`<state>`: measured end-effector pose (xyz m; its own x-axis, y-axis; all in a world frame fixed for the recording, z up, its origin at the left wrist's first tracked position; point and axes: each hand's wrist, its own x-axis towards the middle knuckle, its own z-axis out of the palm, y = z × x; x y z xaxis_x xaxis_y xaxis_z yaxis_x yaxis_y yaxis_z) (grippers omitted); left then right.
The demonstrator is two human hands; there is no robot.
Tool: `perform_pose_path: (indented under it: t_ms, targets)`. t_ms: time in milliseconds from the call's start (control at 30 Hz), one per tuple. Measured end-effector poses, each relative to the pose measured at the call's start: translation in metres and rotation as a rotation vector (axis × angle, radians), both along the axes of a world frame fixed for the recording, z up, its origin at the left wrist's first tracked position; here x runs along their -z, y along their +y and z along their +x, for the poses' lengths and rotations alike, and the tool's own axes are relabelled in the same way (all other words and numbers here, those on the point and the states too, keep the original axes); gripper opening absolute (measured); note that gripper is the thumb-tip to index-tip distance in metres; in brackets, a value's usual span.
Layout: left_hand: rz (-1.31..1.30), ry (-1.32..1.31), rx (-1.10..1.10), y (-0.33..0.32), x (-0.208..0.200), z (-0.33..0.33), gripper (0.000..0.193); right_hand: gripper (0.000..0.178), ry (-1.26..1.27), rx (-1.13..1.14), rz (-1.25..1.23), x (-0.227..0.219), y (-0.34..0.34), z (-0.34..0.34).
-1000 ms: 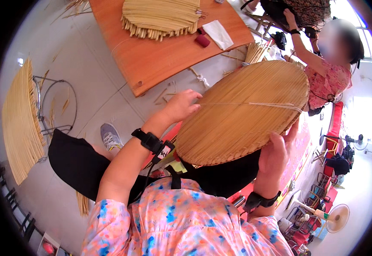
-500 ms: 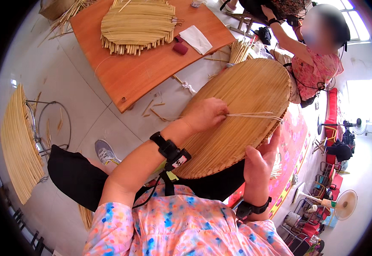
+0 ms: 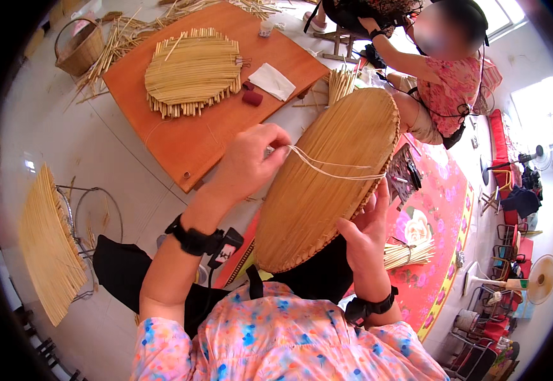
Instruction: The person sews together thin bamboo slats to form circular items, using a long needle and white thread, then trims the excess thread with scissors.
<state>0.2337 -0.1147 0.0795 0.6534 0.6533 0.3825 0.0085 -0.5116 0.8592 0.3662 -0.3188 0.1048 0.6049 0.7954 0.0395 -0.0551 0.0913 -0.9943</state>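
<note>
A round, flat straw disc (image 3: pixel 314 213) with a stitched rim stands tilted in front of me over my lap. My right hand (image 3: pixel 366 232) grips its right edge, thumb on the near face and fingers partly hidden behind. My left hand (image 3: pixel 259 159) is closed in a pinch on a white thread (image 3: pixel 345 177), just off the disc's left side. The thread runs in slack, doubled strands across the disc's face to the right rim, close above my right fingers.
An orange-brown table (image 3: pixel 168 149) holds another straw round (image 3: pixel 194 73), a dark red spool (image 3: pixel 252 98) and a white cloth (image 3: pixel 272 82). A straw bundle (image 3: pixel 410 254) lies on a red floral mat (image 3: pixel 438 190). At left leans a straw panel (image 3: pixel 51 247). Another person (image 3: pixel 441 82) sits at upper right.
My left hand has moved left and up, off the disc's face, with the thread. The disc has turned to a narrower angle. My right hand stays at its edge.
</note>
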Motion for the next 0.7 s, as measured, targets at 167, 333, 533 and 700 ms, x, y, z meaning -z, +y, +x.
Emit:
perform_pose_path:
  t_ms: [167, 333, 533, 700]
  targets:
    - [0.248, 0.079, -0.071, -0.007, -0.047, -0.037, 0.012, 0.098, 0.083, -0.014, -0.022, -0.003, -0.003, -0.012]
    - [0.287, 0.362, 0.129, -0.025, -0.047, -0.061, 0.021, 0.098, 0.065, -0.044, -0.016, -0.001, -0.009, -0.022]
    - [0.301, 0.439, 0.157, -0.031, -0.035, -0.067, 0.023, 0.099, 0.059, -0.079, 0.017, 0.004, -0.015, -0.021]
    - [0.318, 0.423, 0.035, -0.033, -0.04, -0.082, 0.015, 0.098, 0.066, -0.084, 0.018, -0.001, -0.016, -0.021]
